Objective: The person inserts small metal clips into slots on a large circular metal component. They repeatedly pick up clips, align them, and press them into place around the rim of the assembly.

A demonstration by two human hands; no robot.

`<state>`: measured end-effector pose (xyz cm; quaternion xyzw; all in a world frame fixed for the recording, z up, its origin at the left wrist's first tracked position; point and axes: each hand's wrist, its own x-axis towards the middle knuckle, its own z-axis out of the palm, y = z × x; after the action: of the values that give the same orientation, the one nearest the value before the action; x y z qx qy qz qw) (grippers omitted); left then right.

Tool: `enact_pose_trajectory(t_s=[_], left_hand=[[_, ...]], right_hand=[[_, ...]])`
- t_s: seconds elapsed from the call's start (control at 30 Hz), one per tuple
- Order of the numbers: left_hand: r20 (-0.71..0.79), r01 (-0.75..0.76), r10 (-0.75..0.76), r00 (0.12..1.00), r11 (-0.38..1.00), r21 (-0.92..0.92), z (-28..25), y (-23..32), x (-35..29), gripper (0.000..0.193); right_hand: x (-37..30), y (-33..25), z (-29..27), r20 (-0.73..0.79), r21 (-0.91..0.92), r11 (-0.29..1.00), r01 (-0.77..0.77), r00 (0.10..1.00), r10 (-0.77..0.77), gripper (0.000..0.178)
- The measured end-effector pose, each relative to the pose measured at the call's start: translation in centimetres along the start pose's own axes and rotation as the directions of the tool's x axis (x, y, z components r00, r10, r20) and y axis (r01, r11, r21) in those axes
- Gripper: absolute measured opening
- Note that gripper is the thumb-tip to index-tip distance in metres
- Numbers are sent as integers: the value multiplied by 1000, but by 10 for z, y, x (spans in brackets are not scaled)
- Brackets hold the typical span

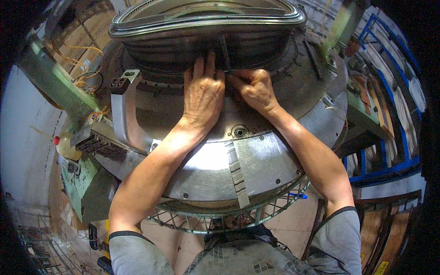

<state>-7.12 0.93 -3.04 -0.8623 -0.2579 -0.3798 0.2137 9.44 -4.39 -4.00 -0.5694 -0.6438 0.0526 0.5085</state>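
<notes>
Two hands at the foot of the dark drum

The left hand (203, 94) lies back-up against the dark drum (160, 54), two of its fingers stretched upward and a little apart; whether it grips anything, I cannot tell. Just beside it, the right hand (255, 89) is curled narrow, thumb and forefinger drawn together at the drum's lower edge — what may be between them is hidden. A thin upright strip (224, 49) runs down the drum directly above where the hands meet.

The drum stands toward the far edge of the round metal machine (201, 169), under a wide silver ring (137, 30). Nearer, in front of the right hand, a round fitting (239, 132) with a dark centre sits in the casing, and a striped band (237, 176) runs from near it to the machine's near edge. A curved metal bracket (120, 112) rises on the left side; a long dark bar (314, 59) lies toward the right edge. Below the near edge runs a lattice ring (181, 223) — well apart from both hands.
</notes>
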Motion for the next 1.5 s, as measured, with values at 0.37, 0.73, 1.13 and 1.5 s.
enact_pose_trajectory(t_s=[0.37,0.73,1.13,1.5], left_hand=[[-21,-23,22,1000,996,-84,-9,-6,7,23],[-25,-23,21,999,994,-110,-6,-5,5,20],[-13,-20,19,1000,993,-117,-5,-5,5,20],[-7,-36,35,999,992,-120,-6,-6,6,28]], right_hand=[[-2,-4,-1,5,33,997,-71,997,71,18],[-1,-3,0,-21,-3,999,-41,999,41,19],[-1,-3,0,-17,-26,999,-34,999,33,19],[-1,-4,-1,-12,-19,998,-57,998,56,20]])
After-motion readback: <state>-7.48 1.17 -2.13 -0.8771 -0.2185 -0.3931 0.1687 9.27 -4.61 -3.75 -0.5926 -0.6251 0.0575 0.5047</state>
